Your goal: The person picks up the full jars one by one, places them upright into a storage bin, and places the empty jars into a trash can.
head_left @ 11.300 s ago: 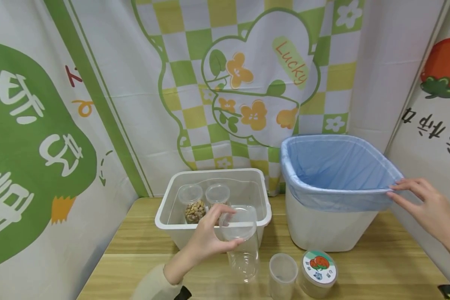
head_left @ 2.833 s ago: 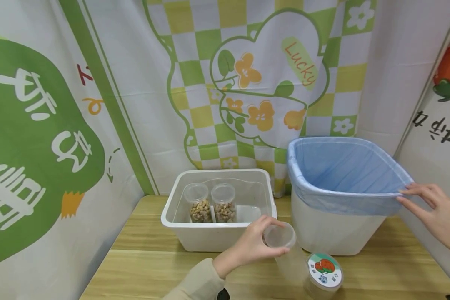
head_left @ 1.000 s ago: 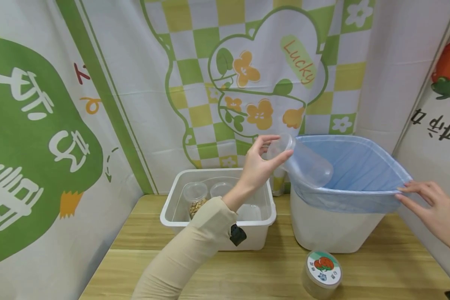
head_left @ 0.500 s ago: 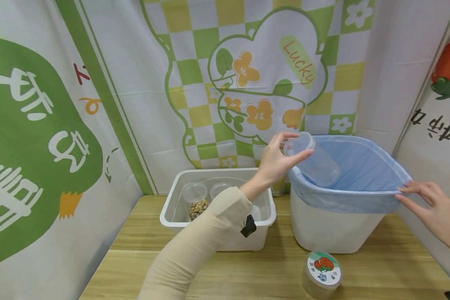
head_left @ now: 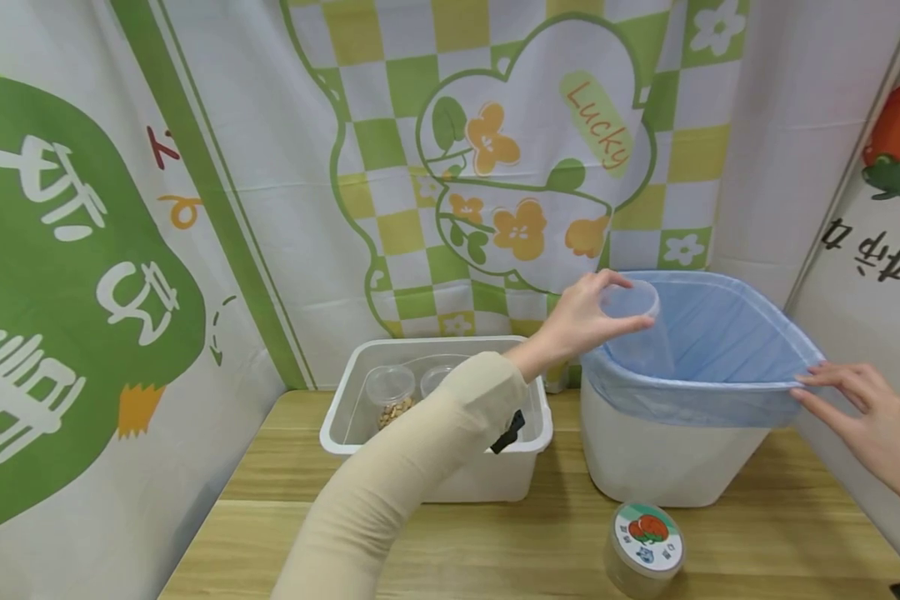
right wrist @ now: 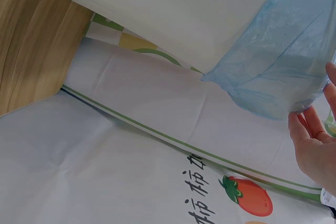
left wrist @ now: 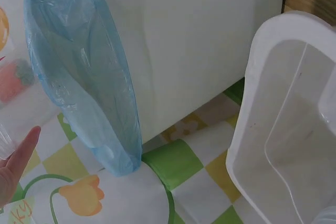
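My left hand [head_left: 581, 317] holds a tall translucent plastic cup [head_left: 648, 354] near its rim, thumb and fingers on either side. The cup's lower part hangs inside the mouth of a white bin [head_left: 652, 462] lined with a blue bag [head_left: 720, 337]. In the left wrist view the cup [left wrist: 26, 108] is partly cut off, and the wall print shows through it. At the bin's right corner, my right hand [head_left: 862, 408] pinches the bag's edge over the rim; the right wrist view shows the fingertips at the blue plastic [right wrist: 283, 72].
Left of the bin stands a white tub [head_left: 337, 408]. In it are a clear jar [head_left: 392, 385] of nuts and a second jar [head_left: 437, 379], mostly hidden by my sleeve. A short jar with a tomato-printed lid [head_left: 645, 546] stands on the wooden table [head_left: 495, 550] before the bin.
The left hand has carried the cup from the table over to the bin, where it turns more upright and sinks lower. An earlier clear jar is out of view. The right hand stays put.
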The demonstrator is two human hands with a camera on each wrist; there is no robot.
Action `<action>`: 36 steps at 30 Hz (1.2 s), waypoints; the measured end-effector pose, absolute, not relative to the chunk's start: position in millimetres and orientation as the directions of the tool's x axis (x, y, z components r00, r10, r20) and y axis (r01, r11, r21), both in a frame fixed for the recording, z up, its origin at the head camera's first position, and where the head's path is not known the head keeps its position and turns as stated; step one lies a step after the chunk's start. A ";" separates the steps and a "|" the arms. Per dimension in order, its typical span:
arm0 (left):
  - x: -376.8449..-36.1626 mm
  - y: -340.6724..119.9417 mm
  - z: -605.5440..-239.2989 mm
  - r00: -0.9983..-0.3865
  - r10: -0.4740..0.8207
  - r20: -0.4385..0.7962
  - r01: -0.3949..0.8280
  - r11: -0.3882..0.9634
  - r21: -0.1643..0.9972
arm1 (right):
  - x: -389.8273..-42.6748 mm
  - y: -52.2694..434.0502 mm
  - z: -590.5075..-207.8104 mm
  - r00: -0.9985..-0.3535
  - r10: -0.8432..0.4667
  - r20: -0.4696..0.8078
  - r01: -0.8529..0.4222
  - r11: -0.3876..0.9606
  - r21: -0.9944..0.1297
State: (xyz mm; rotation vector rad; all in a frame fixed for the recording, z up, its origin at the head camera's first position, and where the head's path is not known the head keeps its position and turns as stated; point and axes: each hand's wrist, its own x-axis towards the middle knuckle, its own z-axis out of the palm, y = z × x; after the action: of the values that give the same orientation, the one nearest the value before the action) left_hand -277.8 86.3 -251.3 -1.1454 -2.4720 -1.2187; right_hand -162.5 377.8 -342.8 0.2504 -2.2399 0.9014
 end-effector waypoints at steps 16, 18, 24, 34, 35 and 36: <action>-282.0 99.0 -251.3 -0.662 0.659 0.357 0.732 0.466 0.497 | -162.8 378.2 -342.2 -0.730 0.059 0.681 -0.427 0.739 -0.521; -281.5 99.0 -251.4 -0.666 0.666 0.336 0.726 0.475 0.497 | -162.7 377.7 -342.1 -0.734 0.061 0.676 -0.417 0.746 -0.519; -276.9 90.7 -254.6 -0.649 0.675 0.352 0.744 0.466 0.479 | -162.8 377.8 -342.7 -0.735 0.066 0.675 -0.410 0.749 -0.520; -260.0 72.9 -270.8 -0.540 0.699 0.469 0.836 0.378 0.399 | -162.5 378.3 -343.1 -0.726 0.063 0.685 -0.427 0.740 -0.520; -258.6 72.0 -272.2 -0.532 0.698 0.479 0.842 0.375 0.389 | -162.3 378.3 -343.3 -0.726 0.063 0.685 -0.425 0.742 -0.519; -257.2 71.1 -273.5 -0.526 0.698 0.486 0.846 0.373 0.380 | -162.2 378.3 -343.3 -0.725 0.062 0.685 -0.427 0.741 -0.519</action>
State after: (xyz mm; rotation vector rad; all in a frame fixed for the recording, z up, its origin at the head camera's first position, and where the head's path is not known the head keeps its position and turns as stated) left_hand -257.2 71.1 -273.5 -1.3751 -2.3911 -0.8829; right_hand -162.2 378.3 -343.3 0.2729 -2.2292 0.8891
